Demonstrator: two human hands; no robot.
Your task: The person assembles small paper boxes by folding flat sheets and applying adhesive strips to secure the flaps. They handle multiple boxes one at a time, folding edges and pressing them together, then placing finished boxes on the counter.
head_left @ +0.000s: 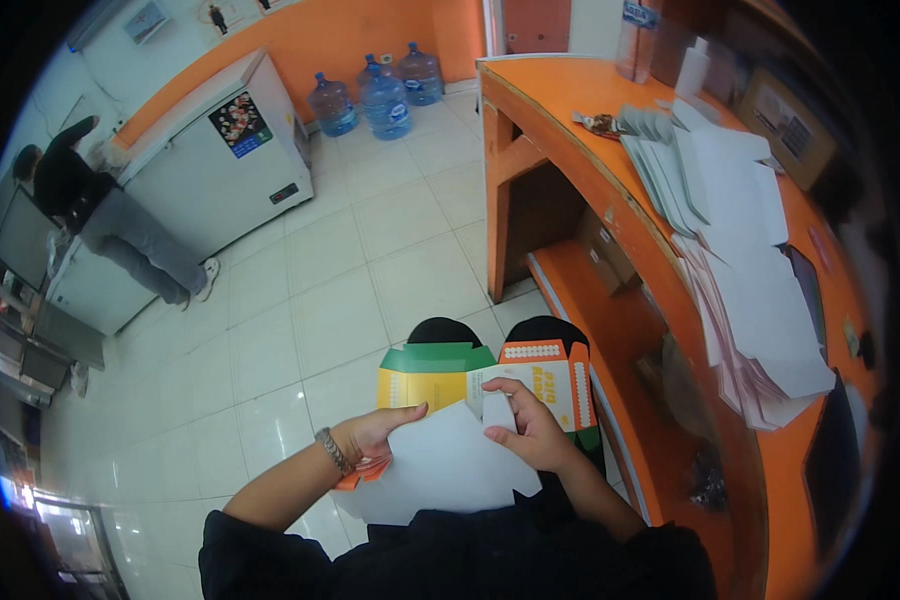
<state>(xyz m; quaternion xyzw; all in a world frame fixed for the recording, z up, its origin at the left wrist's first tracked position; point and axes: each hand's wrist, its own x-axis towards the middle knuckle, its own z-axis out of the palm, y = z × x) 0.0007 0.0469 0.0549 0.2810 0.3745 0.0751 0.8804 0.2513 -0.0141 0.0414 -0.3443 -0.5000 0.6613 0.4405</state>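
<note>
An unfolded cardboard box blank, plain white side up, lies across my lap. My left hand grips its left edge, thumb on top and the other fingers hidden beneath; orange edges show under that hand. Its small upper right flap is pinched between the thumb and fingers of my right hand. Beyond it, a printed yellow and green cardboard panel and a white and orange one rest over my knees. Whether these panels belong to one blank, I cannot tell.
To my right curves an orange counter with stacked box blanks, a clear bottle and a white bottle. Large blue water jugs stand by the far wall. A person leans over a white chest freezer at left.
</note>
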